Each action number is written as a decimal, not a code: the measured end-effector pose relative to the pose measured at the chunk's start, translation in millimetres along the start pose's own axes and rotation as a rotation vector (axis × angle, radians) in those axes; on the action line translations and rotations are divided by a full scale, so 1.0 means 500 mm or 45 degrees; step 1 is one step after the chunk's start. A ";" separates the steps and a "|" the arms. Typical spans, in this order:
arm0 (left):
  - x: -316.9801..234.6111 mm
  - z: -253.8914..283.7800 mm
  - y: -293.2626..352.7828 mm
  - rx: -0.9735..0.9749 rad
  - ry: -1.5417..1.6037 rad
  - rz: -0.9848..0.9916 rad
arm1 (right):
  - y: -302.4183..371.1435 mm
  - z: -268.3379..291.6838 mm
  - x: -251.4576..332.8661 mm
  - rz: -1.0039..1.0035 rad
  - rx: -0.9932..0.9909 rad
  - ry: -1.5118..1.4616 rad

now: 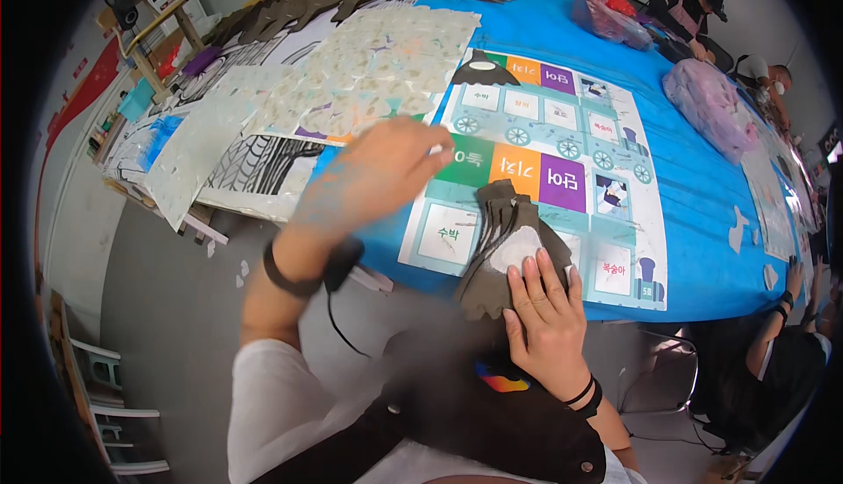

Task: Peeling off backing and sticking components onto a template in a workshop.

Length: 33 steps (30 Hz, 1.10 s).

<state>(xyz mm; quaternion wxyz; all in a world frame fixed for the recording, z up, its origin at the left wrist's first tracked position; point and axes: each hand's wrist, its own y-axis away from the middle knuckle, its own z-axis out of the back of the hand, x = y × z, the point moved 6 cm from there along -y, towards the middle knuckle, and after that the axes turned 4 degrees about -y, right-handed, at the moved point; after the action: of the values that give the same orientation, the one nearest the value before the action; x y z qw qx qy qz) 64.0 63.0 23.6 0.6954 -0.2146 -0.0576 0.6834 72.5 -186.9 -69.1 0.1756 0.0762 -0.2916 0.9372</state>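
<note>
My left hand (378, 172) is raised over the table's near edge, smeared by motion, its fingers drawn together. A small pale bit shows at the fingertips, too blurred to name. My right hand (549, 326) lies flat with fingers stretched on a stack of dark grey fabric pieces (494, 266), scalloped along the near edge. Its fingertips touch the white patch (518, 249) on the top piece. Under the stack lies a printed learning mat (652, 247) with coloured squares and a train drawing. A similar dark piece with a white oval (481, 67) rests at the mat's far end.
Pale speckled sheets (378, 63) cover the table's left part. Dark fabric pieces (307, 6) lie heaped behind them. A blue cloth (694, 265) covers the rest, bearing pink plastic bags (707, 107) and white scraps (738, 229). Other people (689, 14) sit at the far and right sides.
</note>
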 end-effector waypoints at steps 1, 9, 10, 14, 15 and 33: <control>0.027 0.002 -0.038 0.072 -0.136 -0.036 | 0.001 0.002 0.002 -0.002 -0.008 -0.015; 0.351 -0.169 -0.366 0.154 -0.306 0.602 | -0.011 0.008 0.011 0.022 -0.057 -0.060; 0.344 -0.174 -0.376 0.205 -0.328 0.702 | -0.011 0.008 0.008 0.003 -0.045 -0.064; 0.254 -0.197 -0.361 0.289 -0.306 0.856 | -0.010 0.015 0.002 -0.022 -0.032 -0.047; 0.255 -0.202 -0.360 0.287 -0.301 0.859 | -0.008 0.012 0.003 -0.020 -0.024 -0.058; 0.020 -0.026 -0.214 -0.279 1.177 0.198 | -0.012 0.007 -0.026 -0.031 -0.086 -0.121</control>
<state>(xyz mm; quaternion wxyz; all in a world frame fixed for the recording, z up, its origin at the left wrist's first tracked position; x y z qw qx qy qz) 168.5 72.6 49.9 0.5684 -0.5718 0.2021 0.5561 86.8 -188.1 -66.6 0.1754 0.1182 -0.3301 0.9200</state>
